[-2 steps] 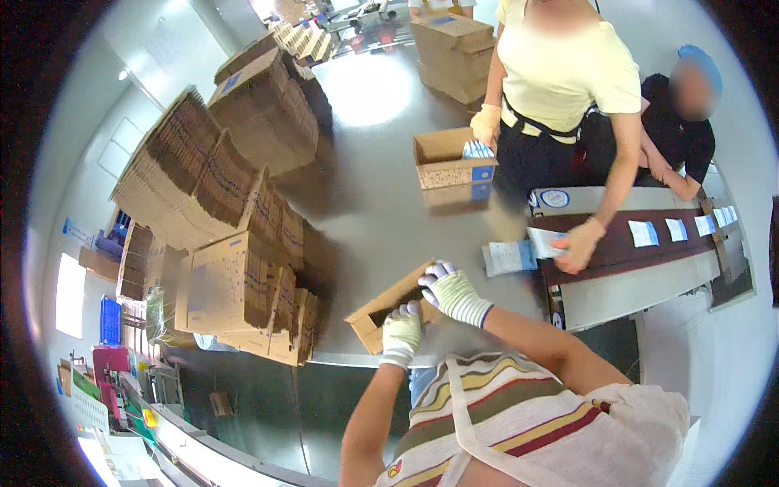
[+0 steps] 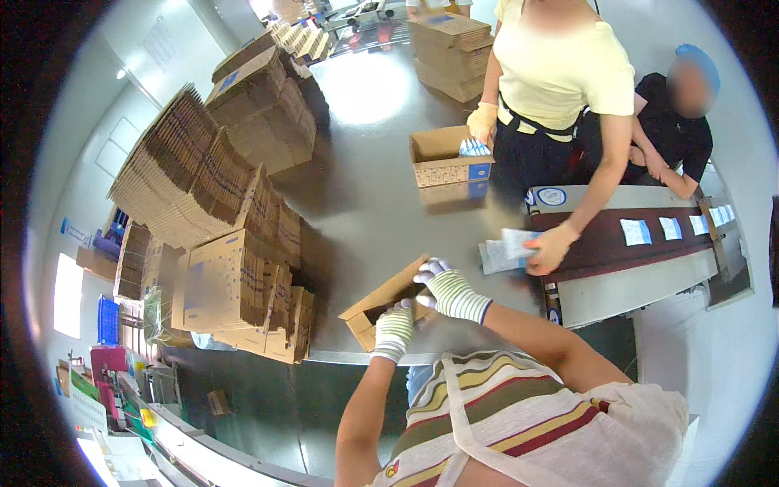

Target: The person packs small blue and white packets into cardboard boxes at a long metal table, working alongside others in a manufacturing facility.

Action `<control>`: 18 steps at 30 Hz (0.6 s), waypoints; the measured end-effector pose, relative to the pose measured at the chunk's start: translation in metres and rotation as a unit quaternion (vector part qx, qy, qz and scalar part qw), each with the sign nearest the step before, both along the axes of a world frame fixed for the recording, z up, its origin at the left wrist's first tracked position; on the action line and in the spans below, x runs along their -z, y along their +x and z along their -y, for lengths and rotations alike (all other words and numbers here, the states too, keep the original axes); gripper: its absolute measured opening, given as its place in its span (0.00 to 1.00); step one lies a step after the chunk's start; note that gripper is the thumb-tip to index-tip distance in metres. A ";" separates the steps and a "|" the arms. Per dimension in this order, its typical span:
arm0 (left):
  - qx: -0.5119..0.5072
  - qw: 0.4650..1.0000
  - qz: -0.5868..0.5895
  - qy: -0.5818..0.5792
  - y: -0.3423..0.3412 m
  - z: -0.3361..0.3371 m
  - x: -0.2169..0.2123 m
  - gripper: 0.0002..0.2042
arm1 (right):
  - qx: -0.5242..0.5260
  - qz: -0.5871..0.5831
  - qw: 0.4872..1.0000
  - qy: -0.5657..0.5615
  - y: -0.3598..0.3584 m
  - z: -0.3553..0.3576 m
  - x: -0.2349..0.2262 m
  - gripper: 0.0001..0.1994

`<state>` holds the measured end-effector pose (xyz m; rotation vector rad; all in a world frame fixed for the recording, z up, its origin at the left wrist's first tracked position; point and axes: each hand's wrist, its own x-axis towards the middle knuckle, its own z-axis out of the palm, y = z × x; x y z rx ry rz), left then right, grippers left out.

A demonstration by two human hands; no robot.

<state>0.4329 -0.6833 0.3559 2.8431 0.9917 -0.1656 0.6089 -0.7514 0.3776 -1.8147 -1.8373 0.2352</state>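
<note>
Cardboard box [image 2: 383, 295] lies at the near edge of the metal table [image 2: 357, 203], slanting from near left to far right, its inside too dark to read; the gloved left hand [image 2: 394, 331] has its fingers clamped over the near wall; the gloved right hand [image 2: 454, 294] touches the right end, fingers bent at the far wall, though whether they pinch it I cannot tell.

Both hands and the box have hardly changed; what has moved is a co-worker's reaching hand [image 2: 553, 248], which has carried a white-and-blue packet [image 2: 517, 243] farther left, off the end of the dark belt [image 2: 599, 243] and over a flat packet [image 2: 493, 260] on the table; that means packets are now nearer the box while it is in both hands; beyond, the co-worker's other hand [image 2: 481, 122] rests at an open carton [image 2: 450, 174]; folded cartons [image 2: 166, 170] stand stacked at left.
</note>
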 end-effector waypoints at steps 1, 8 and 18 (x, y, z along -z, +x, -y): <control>-0.032 0.998 0.060 -0.008 -0.004 -0.004 -0.021 0.26 | 0.046 -0.079 0.993 0.080 0.001 0.008 -0.008 0.25; -0.201 0.721 0.514 -0.419 -0.028 0.023 -0.055 0.24 | 0.136 -0.291 0.946 -0.041 0.005 0.027 -0.051 0.34; -0.326 0.477 0.427 -0.695 -0.088 0.072 0.101 0.18 | -0.106 0.142 0.983 -0.052 -0.073 0.006 -0.007 0.07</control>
